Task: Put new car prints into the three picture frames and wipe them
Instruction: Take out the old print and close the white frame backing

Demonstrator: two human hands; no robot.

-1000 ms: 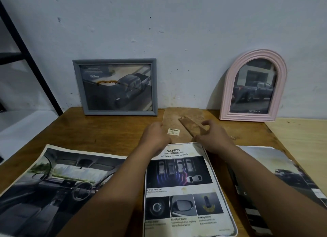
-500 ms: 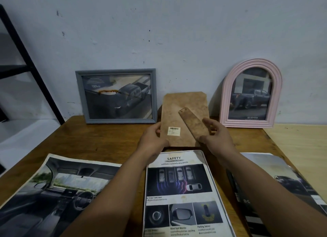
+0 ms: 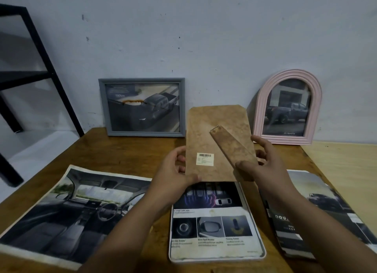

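Pale blue-grey wall ran behind a brown wooden table, with a black metal rack at far left. Against the wall leaned a grey frame holding a pickup print and, well apart to the right, a pink arched frame with another truck picture. Between them, raised off the table and tilted toward the wall, was a brown backing board with a barcode sticker and a hinged stand leg lying diagonally across it. Left hand gripped the board's left edge, thumb curled over the front. Right hand held the right edge, thumb pressed on the lower end of the leg, fingers behind, though how far they wrapped was hard to tell. Just under the board lay a white frame flat on the table with a safety-features print resting in it, its top edge hidden by the board. Large car-interior print lay flat at left, partly under the left forearm. Dark car brochure lay at right, near the table's lighter wood section.
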